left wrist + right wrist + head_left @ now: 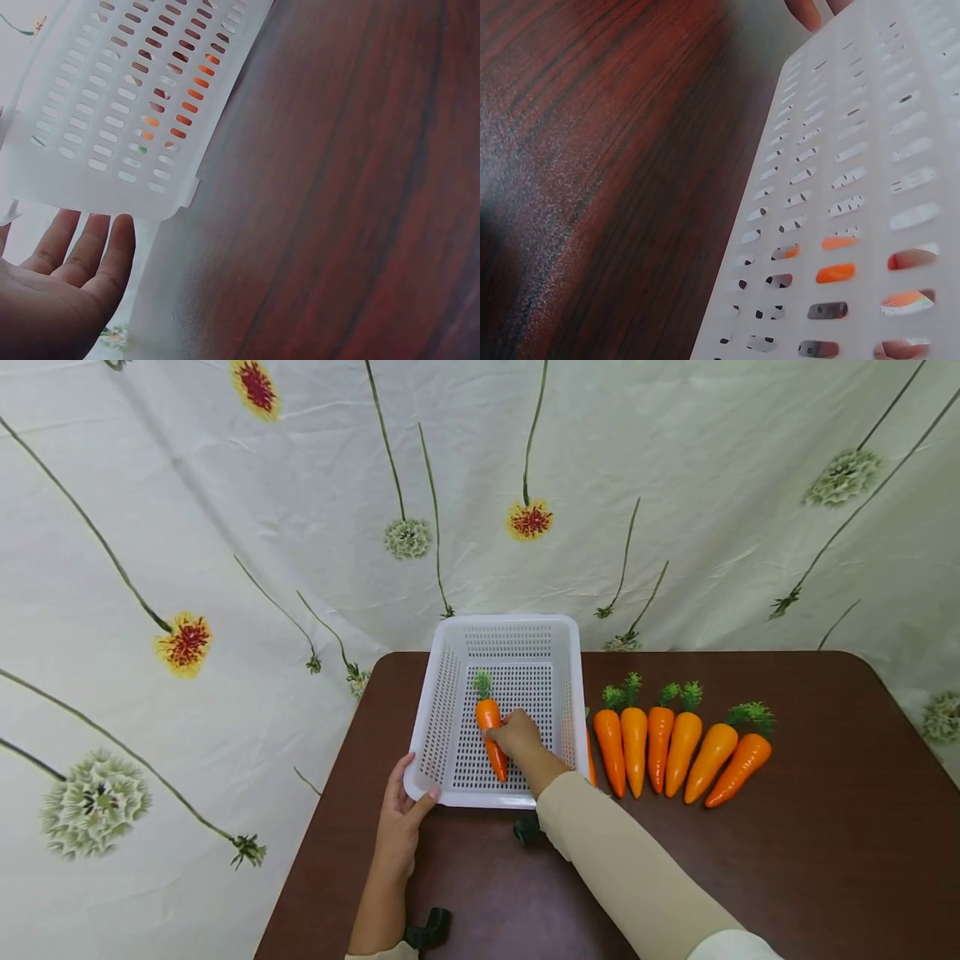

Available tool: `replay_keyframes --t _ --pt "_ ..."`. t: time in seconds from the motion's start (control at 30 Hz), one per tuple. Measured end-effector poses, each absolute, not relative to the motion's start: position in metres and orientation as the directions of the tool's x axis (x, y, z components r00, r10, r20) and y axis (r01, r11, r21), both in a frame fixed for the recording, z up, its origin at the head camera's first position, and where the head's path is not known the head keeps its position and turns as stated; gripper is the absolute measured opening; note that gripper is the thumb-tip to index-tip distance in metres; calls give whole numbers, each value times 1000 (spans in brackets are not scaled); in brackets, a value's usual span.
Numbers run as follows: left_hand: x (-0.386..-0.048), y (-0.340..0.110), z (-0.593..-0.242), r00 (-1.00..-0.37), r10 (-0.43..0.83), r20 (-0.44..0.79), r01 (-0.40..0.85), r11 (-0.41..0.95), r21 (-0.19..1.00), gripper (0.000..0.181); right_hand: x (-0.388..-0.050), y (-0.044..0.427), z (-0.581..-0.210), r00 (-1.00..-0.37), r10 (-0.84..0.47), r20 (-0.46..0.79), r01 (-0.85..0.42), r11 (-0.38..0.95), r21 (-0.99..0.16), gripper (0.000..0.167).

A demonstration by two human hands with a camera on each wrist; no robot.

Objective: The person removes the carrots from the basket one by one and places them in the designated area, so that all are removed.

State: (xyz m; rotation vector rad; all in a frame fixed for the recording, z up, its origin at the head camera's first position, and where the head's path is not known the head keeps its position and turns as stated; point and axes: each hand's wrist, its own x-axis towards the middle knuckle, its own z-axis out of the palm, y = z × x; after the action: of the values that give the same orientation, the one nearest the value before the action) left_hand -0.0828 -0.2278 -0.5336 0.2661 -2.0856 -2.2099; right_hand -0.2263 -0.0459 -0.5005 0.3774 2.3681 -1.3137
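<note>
A white perforated plastic basket (491,797) stands at the table's back left. Inside it lies an orange carrot (487,714) with a green leafy top pointing to the back. My right hand (520,735) reaches over the basket's near right side and pinches the carrot's middle. At the near left corner my left hand (401,818) grips the rim, thumb on top and fingers along the outside. In the left wrist view its fingers (120,247) show beyond the basket wall. Through the wall slots in the right wrist view, bits of the carrot (835,273) appear; the right hand is mostly hidden.
Right of the basket, several carrots (682,743) lie side by side on the dark brown table (840,860). Another carrot (591,760) is partly hidden by the basket's right wall. A flowered white cloth (480,468) hangs behind the table.
</note>
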Motion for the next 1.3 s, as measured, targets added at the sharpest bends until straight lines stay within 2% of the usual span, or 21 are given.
replay_keyframes --t 0.3,0.57,1.0,1.3 --pt "-83 -225 -532 -979 -191 -72 -60 -63 996 73 -230 -44 -498 -862 44 -505 464 472 -750 45" --pt "-85 -222 -530 -978 -196 -69 -57 -66 996 71 -231 -42 -486 -865 21 -502 480 330 -813 44" --pt "-90 -220 -528 -978 -203 -56 -45 -56 997 70 -237 -32 -474 -884 -14 -466 449 244 -859 48" --pt "-90 -222 -530 -975 -215 -59 -44 -73 996 70 -228 -22 -460 -905 -75 -419 410 113 -905 48"
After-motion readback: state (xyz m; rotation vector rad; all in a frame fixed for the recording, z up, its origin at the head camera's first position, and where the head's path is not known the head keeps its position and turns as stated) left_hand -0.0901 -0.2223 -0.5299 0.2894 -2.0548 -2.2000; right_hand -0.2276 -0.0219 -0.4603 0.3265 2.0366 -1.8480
